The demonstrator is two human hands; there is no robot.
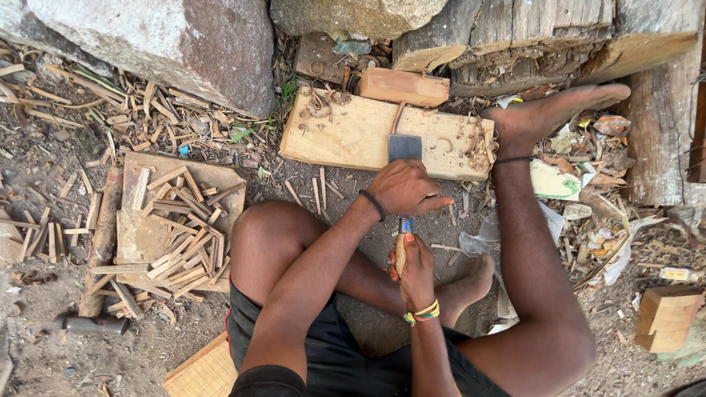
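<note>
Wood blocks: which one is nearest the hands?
The flat pale board right beyond the left hand, strewn with curled shavings. The small block lies behind it; the cube block sits far right.

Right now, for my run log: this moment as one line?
left hand: on chisel blade | right hand: grips chisel handle | plank: under blade

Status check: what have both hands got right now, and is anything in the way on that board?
Left hand presses down over the chisel blade. Right hand grips the wooden handle. Blade on the plank, curled shavings nearby.
</note>
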